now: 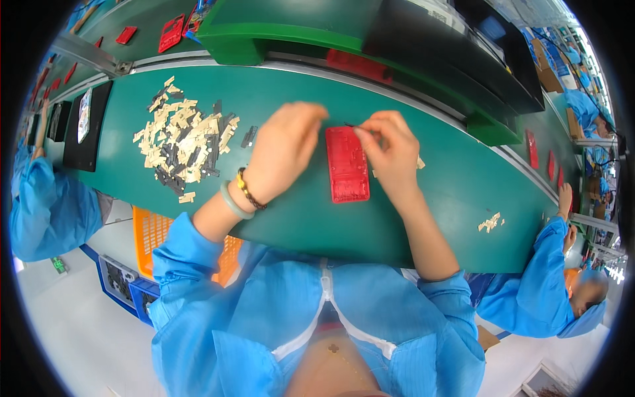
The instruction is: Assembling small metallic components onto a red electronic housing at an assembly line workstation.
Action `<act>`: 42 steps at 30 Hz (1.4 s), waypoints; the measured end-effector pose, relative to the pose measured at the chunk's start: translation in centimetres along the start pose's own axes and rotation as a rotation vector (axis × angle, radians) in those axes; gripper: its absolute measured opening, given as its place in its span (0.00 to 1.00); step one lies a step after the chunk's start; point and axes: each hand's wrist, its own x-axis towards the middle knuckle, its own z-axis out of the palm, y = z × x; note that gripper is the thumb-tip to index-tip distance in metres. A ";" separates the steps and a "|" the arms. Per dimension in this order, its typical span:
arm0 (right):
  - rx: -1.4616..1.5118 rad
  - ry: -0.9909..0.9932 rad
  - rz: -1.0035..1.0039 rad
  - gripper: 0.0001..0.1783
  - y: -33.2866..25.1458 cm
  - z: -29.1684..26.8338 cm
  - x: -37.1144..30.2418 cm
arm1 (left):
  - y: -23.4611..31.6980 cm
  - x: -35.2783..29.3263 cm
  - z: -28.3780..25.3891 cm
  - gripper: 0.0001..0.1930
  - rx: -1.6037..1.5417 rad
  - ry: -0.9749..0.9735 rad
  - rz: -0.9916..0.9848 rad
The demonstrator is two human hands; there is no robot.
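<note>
A red rectangular plastic casing (pixel 348 173) lies flat on the green table in front of me, its long side running away from me. My right hand (pixel 391 149) is at its upper right corner, thumb and forefinger pinched on a small dark strip (pixel 350 125) at the casing's far edge. To the left of the casing hovers my left hand (pixel 284 149), slightly blurred, its fingers bent and apart with nothing visible in them. Farther left is a loose pile of cream and dark grey small strips (pixel 188 139). A few dark strips (pixel 249 136) lie between that pile and my left hand.
Small cream pieces (pixel 491 222) lie at the right of the table. A green raised shelf (pixel 291 43) runs along the back. A black tray (pixel 83 126) is at the left end; an orange basket (pixel 147 238) stands below the front edge. Co-workers in blue sit on both sides.
</note>
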 end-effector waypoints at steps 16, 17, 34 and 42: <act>0.269 -0.270 0.673 0.06 2.0 1.5 1.1 | -2.2 -3.1 3.3 0.20 0.445 -0.173 0.384; 0.230 -0.264 0.652 0.06 2.1 1.6 1.1 | -2.2 -3.1 3.4 0.20 0.442 -0.175 0.376; 0.065 -0.260 0.499 0.06 1.8 1.7 1.0 | -2.2 -2.7 3.4 0.16 0.385 -0.142 0.355; 0.156 -0.239 0.518 0.05 2.3 1.7 0.7 | -2.2 -2.8 3.5 0.16 0.384 -0.149 0.358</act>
